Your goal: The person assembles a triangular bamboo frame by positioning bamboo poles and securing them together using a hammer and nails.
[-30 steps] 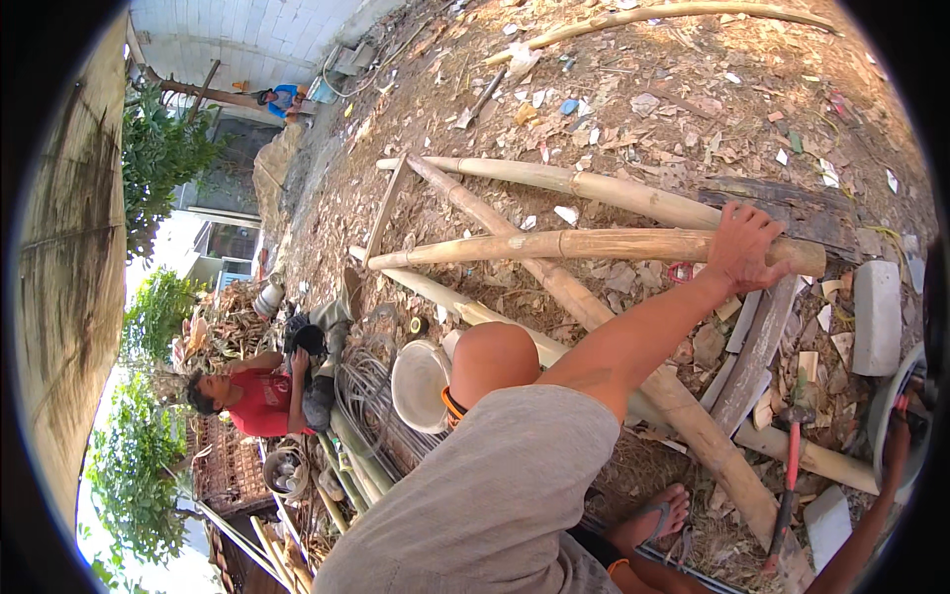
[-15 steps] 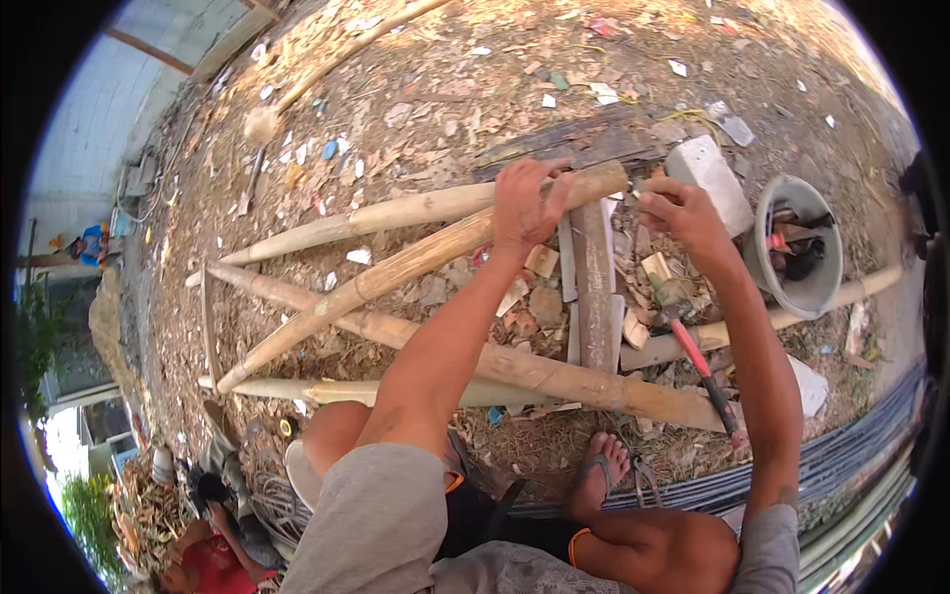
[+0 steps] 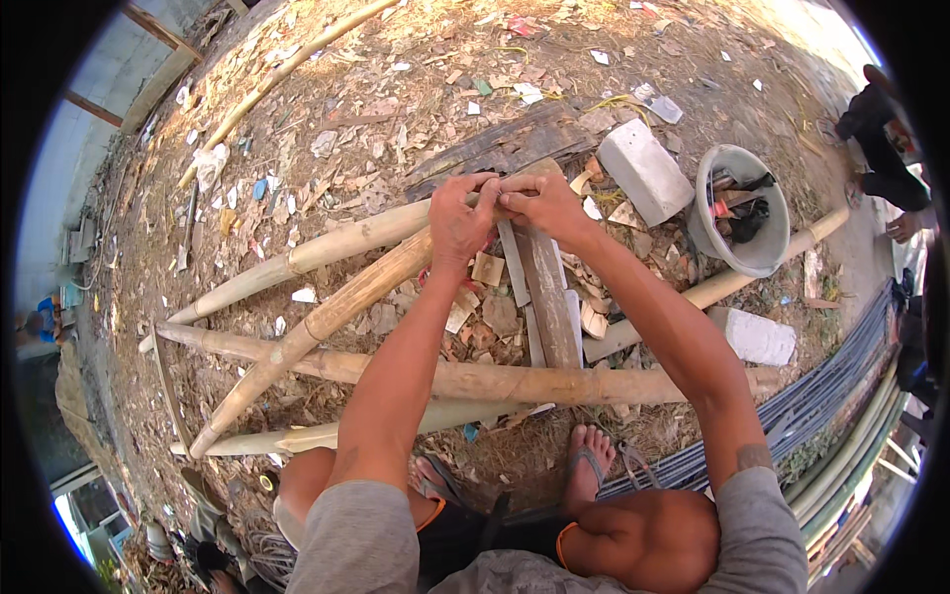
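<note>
A thick bamboo pole (image 3: 327, 327) slants from the lower left up toward both hands, over another bamboo pole (image 3: 475, 381). My left hand (image 3: 460, 223) rests over its upper end, fingers closed and thumb drawn in. My right hand (image 3: 546, 208) meets it there, thumb and fingers pinched together. Whatever lies between the fingertips is hidden or too small to name. Beside that spot, a third bamboo pole (image 3: 336, 247) runs off to the left. A wooden plank (image 3: 549, 297) extends toward me from beneath my right hand.
A grey bucket (image 3: 698, 223) with tools stands to the right, near a pale concrete block (image 3: 645, 173) and another block (image 3: 754, 337). Dark bars (image 3: 811, 391) lie at lower right. A weathered board (image 3: 495, 148) lies beyond the hands. A person (image 3: 881, 153) is at the right edge.
My right hand has come left to meet my left hand at the pole's end. The view has shifted, and the red-handled hammer seen before no longer shows. A person has appeared at right.
</note>
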Tool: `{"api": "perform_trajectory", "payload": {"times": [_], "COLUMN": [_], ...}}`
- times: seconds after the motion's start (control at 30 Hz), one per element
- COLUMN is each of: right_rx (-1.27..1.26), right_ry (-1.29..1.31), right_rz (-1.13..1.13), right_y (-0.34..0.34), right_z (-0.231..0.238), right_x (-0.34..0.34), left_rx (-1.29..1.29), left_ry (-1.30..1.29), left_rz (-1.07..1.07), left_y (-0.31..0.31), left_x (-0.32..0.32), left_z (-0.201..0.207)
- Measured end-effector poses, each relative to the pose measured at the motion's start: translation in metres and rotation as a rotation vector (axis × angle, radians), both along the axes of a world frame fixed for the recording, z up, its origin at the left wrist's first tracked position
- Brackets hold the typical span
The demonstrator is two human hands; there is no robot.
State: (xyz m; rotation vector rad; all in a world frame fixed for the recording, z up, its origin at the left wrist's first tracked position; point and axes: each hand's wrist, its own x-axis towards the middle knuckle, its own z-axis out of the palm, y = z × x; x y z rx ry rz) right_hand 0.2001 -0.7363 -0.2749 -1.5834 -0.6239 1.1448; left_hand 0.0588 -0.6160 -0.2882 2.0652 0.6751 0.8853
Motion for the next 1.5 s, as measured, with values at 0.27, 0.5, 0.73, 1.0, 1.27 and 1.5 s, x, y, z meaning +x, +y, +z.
{"api": "perform_trajectory", "payload": {"times": [0.27,0.5,0.73,1.0,1.27,1.5], "right_rx": [0.162,0.106,-0.162,-0.754,-0.712,-0.803], "right_ry": [0.039,0.008,-0.461,-1.097,-1.179,-0.989], "right_rz": [-0.137,-0.109,-0.032,0.129,0.148,0.009], "right_y": [0.005,0.001,-0.075,-0.257,-0.276,-0.276], "right_z": [-0.008,0.001,0.023,-0.027,-0.048,-0.034], "right_x": [0.003,-0.004,-0.007,-0.005,-0.015,0.015], "left_rx": [-0.277,-0.454,-0.367,-0.419,-0.239,-0.25], "left_ry": [0.043,-0.032,-0.105,-0.242,-0.147,-0.108], "left_rz": [-0.032,-0.034,0.0,0.011,0.157,0.119], "left_y": [0.007,0.011,0.018,0.014,0.015,0.009], "left_x": [0.008,0.012,0.004,0.005,0.004,0.012], "left_z": [-0.003,-0.009,-0.017,-0.011,-0.012,-0.012]}}
